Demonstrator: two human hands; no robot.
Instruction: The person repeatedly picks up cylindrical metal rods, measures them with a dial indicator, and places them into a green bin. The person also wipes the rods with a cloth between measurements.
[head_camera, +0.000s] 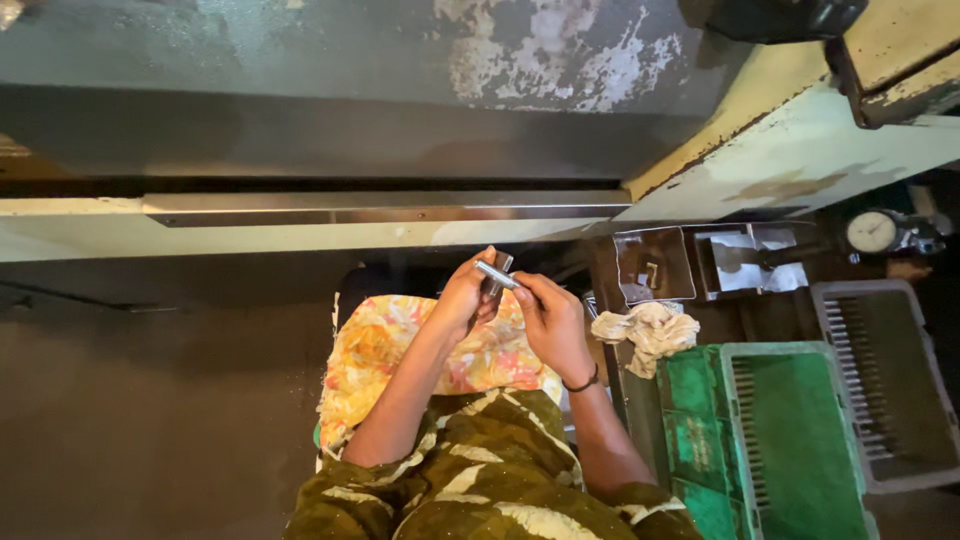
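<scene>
left hand: the left hand (462, 296) is raised over the lap, forearm slanting up from the lower left, fingers curled around a small dark metal block (497, 277) and closed on it.
right hand: the right hand (550, 318) comes up from the lower right, a dark band on its wrist, fingertips pinched tight on a short shiny steel cylinder (496, 275).
cylinder place: it sits between both hands, touching the dark block, above a yellow and orange floral cloth (400, 345) on the lap.
cylinder axis: its long axis runs from upper left to lower right, the upper-left end at the block.
green crate: a green slatted plastic crate (800, 440) stands to the right; its contents cannot be told.
grey crate: a grey slatted plastic crate (885, 380) stands just beside it, farther right.
metal tray: an open steel tray (655, 265) holds one small metal piece.
rag: a crumpled white rag (650, 330) lies between the tray and the green crate.
</scene>
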